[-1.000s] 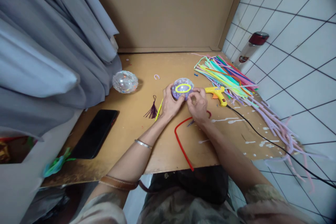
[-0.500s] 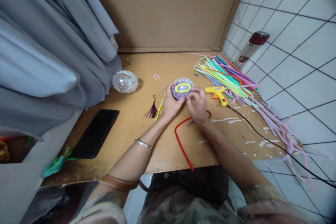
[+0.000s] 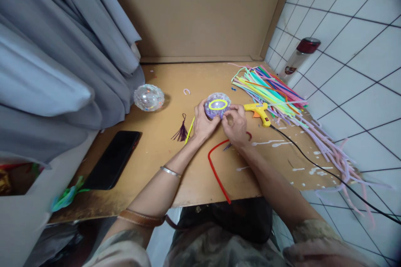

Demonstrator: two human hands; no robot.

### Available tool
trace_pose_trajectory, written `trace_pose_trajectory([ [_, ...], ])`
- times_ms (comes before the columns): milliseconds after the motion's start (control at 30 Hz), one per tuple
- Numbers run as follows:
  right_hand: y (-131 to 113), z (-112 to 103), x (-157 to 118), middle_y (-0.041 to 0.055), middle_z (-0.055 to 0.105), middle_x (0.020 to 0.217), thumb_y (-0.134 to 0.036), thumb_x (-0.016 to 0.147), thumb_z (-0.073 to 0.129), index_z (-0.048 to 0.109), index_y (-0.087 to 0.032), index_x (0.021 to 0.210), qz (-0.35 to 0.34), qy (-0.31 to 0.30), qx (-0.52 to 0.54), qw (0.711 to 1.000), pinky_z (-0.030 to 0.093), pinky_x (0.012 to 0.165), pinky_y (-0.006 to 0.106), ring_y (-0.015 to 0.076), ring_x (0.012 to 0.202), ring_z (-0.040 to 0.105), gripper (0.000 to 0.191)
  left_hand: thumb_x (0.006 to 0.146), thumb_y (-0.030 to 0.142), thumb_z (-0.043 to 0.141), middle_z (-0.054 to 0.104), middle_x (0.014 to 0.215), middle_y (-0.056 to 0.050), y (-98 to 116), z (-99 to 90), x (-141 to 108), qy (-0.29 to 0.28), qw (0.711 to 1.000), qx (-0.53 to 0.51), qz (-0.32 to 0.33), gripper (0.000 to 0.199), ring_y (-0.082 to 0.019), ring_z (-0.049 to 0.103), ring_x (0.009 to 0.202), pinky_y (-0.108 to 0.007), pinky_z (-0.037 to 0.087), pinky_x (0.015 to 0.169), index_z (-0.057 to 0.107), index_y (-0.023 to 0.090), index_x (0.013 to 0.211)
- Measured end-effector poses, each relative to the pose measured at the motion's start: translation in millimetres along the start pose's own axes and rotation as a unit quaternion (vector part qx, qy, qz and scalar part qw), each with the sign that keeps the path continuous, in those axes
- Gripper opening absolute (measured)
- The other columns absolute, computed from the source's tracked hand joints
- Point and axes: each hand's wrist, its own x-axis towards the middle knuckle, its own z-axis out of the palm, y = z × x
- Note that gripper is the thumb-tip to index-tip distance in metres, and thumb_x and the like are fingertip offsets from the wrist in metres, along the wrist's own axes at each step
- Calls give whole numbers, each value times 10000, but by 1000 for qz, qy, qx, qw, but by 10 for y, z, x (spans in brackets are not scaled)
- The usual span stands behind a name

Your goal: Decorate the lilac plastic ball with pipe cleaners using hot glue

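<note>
A clear ball with a purple, finely lined lower part carries a yellow fuzzy ring on its upper face. My left hand wraps round its left and near side, thumb at the lower edge. At the ball's right edge my right hand is closed, thumb and forefinger pinched together against it; any small piece between them is hidden. Beside my left wrist lies a yellow pipe cleaner, with a dark purple tassel further left. A bent red pipe cleaner lies below my hands.
A yellow glue gun lies right of my right hand, its black cord trailing off the table. Many coloured pipe cleaners are heaped behind it. Leftward are another clear ball and a black phone. A red-lidded bottle stands by the tiles.
Almost nothing differs. Both hands keep the same hold on the ball, and the view has shifted very slightly.
</note>
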Motion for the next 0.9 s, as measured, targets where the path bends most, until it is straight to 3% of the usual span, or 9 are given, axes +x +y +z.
trace_pose_trajectory([
  [233, -3, 0, -11, 98, 564, 1030, -168, 806, 565, 558, -235, 779, -27, 14, -20, 999, 538, 951, 450, 258, 1038, 611, 73, 850, 358, 647, 514, 1411, -150, -7, -21, -5, -5, 1000, -10, 13, 593, -279, 553, 1300, -472, 440, 1128, 450, 227, 1394],
  [433, -7, -44, 14, 91, 605, 1001, -155, 806, 551, 552, -239, 886, -21, 10, 1, 1000, 531, 950, 460, 259, 1032, 609, 116, 958, 443, 502, 535, 1398, -148, -29, -24, -5, 3, 1000, -17, 18, 466, -271, 541, 1314, -468, 432, 1134, 481, 225, 1369],
  [900, -31, -75, 0, 105, 576, 1051, -137, 848, 537, 599, -211, 979, -57, 13, -14, 998, 525, 958, 468, 259, 1048, 594, 163, 830, 334, 677, 514, 1409, -139, -109, 8, 16, -3, 999, -15, 38, 627, -280, 542, 1320, -474, 446, 1126, 446, 233, 1404],
])
